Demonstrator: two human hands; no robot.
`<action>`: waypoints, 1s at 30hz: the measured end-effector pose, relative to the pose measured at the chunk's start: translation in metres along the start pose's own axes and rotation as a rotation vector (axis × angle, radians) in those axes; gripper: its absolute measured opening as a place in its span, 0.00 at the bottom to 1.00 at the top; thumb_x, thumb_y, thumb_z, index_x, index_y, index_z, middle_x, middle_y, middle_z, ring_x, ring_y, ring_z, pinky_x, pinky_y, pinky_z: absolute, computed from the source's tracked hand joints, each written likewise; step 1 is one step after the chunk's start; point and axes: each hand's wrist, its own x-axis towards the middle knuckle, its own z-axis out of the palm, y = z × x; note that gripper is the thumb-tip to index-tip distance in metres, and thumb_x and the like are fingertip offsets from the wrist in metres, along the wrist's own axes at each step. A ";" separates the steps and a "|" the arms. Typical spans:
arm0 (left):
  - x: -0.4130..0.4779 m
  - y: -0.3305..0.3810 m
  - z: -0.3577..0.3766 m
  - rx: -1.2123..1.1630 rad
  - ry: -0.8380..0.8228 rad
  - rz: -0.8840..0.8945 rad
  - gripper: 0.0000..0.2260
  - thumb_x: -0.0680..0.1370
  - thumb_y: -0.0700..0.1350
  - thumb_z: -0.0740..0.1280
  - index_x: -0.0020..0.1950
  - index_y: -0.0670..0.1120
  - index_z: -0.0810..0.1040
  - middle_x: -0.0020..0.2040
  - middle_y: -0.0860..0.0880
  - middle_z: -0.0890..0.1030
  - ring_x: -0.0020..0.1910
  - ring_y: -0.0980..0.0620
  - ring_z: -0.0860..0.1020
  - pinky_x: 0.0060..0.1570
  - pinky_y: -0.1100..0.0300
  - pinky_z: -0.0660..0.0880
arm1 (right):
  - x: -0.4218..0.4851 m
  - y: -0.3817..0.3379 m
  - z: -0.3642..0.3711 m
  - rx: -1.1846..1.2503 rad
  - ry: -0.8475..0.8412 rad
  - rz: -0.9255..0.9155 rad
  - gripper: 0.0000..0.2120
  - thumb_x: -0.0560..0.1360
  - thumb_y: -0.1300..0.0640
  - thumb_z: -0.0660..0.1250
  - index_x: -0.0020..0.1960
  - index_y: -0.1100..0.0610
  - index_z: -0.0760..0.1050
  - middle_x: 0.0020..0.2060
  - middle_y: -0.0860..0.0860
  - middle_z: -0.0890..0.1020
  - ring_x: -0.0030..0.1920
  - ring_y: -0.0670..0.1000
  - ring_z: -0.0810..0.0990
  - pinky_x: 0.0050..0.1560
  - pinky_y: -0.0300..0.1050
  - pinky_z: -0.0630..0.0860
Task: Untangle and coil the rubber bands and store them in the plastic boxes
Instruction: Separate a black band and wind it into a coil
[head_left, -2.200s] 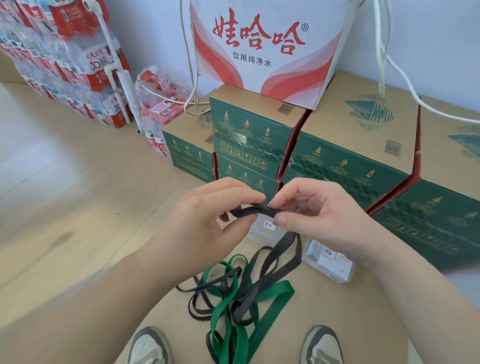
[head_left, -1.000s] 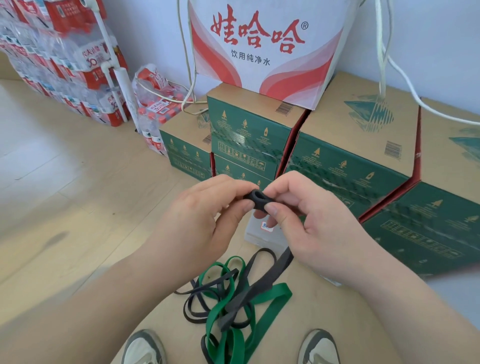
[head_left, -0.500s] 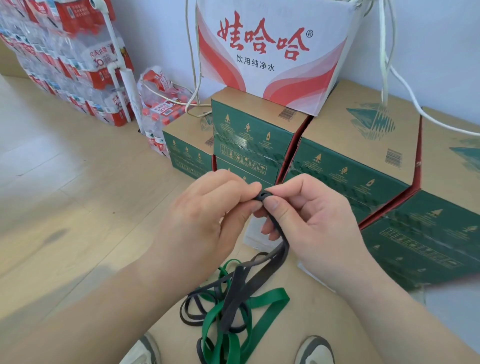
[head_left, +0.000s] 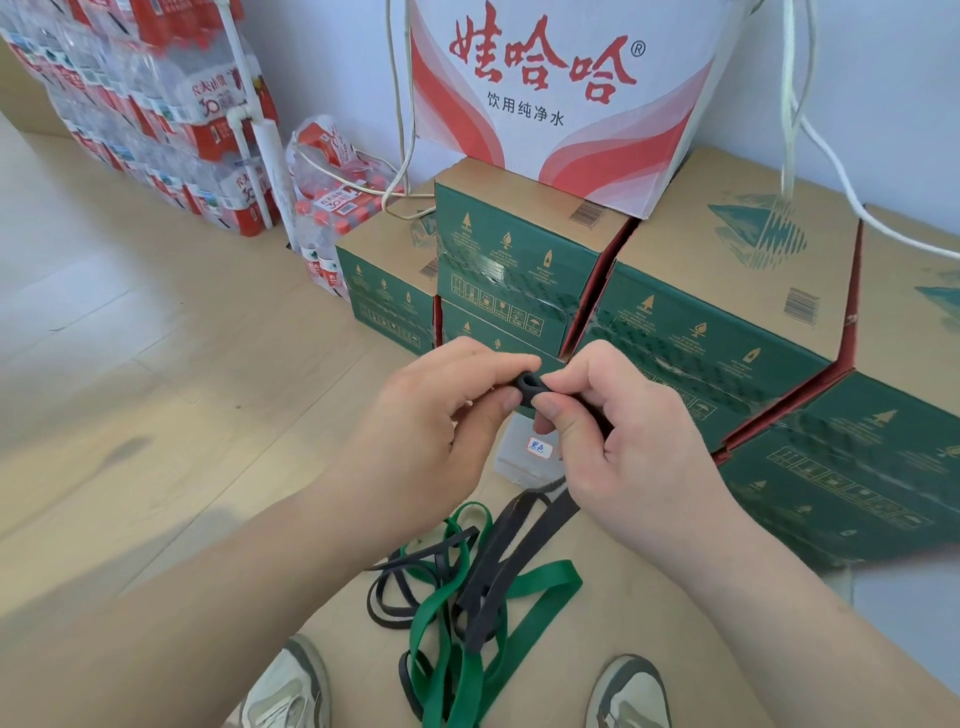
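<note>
Head view: the black rubber band (head_left: 530, 387) is held up in the air between the two hands, above the far edge of the cardboard top (head_left: 665, 639). Two seconds ago its end lay flat and stretched between the fingers. Now that end is rolled into a small tight coil with a hole showing in its middle, so the winding has started but is, by my reading, only at its first turns.

The left hand (head_left: 431, 431) pinches the coil between thumb and forefinger. The right hand (head_left: 623, 447) is curled round the band just beside the coil, thumb pressed on it, and feeds it in.

The band is matte, dark grey-black, flat and wide. Its loose length (head_left: 514, 551) drops from under the right hand down into the tangle of black and green bands (head_left: 467, 618) lying toward the near edge of the cardboard, so most of it remains to be wound.

A clear plastic box (head_left: 519, 462) with a small label stands at the far edge, directly below the hands. Behind it are stacked green cartons (head_left: 675, 332).
</note>
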 end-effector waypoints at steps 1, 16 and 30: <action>0.000 0.000 0.000 0.021 0.009 0.015 0.12 0.81 0.37 0.67 0.63 0.45 0.83 0.49 0.51 0.81 0.49 0.54 0.79 0.47 0.59 0.77 | 0.000 -0.001 -0.001 0.045 -0.011 0.042 0.06 0.80 0.62 0.67 0.46 0.53 0.73 0.36 0.47 0.84 0.33 0.50 0.78 0.35 0.42 0.74; 0.003 0.008 -0.002 0.233 0.234 0.136 0.08 0.80 0.36 0.70 0.58 0.39 0.85 0.45 0.46 0.80 0.44 0.50 0.78 0.43 0.61 0.75 | 0.004 -0.022 -0.002 0.786 0.058 0.450 0.03 0.77 0.64 0.71 0.48 0.64 0.80 0.41 0.59 0.88 0.38 0.59 0.87 0.41 0.49 0.84; -0.003 0.010 0.016 0.148 0.118 0.091 0.09 0.81 0.37 0.68 0.60 0.41 0.85 0.43 0.49 0.81 0.40 0.56 0.76 0.41 0.65 0.74 | 0.003 -0.008 -0.007 0.656 0.155 0.398 0.01 0.76 0.67 0.73 0.45 0.64 0.81 0.37 0.59 0.87 0.36 0.57 0.87 0.43 0.50 0.84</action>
